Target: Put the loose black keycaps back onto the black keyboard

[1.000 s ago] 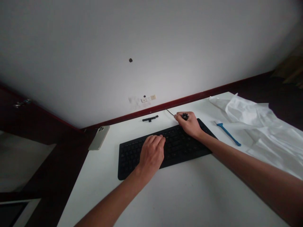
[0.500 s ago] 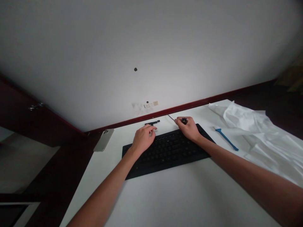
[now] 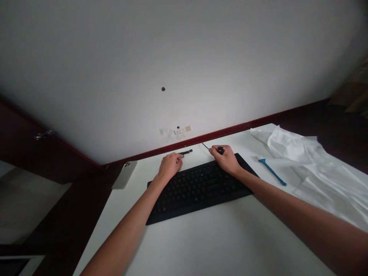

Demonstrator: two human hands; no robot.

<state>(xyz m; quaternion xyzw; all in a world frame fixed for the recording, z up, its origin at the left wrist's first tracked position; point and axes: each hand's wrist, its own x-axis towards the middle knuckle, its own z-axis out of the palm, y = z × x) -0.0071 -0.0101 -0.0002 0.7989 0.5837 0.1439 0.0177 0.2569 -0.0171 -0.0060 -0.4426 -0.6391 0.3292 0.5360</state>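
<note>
A black keyboard (image 3: 198, 188) lies at a slant on the white table beneath my two forearms. Just behind its rear edge is a row of small black keycaps (image 3: 186, 152). My left hand (image 3: 170, 165) is at the row's left end, thumb and fingers drawn together on a keycap there, mostly hidden by the fingers. Over the keyboard's right rear part, my right hand (image 3: 225, 158) is closed in a fist around a black-handled tool (image 3: 220, 150). Only the ridged round end of that handle shows. A thin dark line (image 3: 205, 145) runs from near this fist toward the wall.
A blue brush (image 3: 272, 172) lies right of the keyboard, beside a crumpled white cloth or sheet (image 3: 313, 168). At the table's left edge rests a phone (image 3: 124, 174). Behind the table (image 3: 184, 245) stands a wall with sockets (image 3: 182, 130).
My left hand has lowered onto the row of keycaps, and its fingers have come together. The right hand keeps its grip over the keyboard. The whole view has shifted slightly.
</note>
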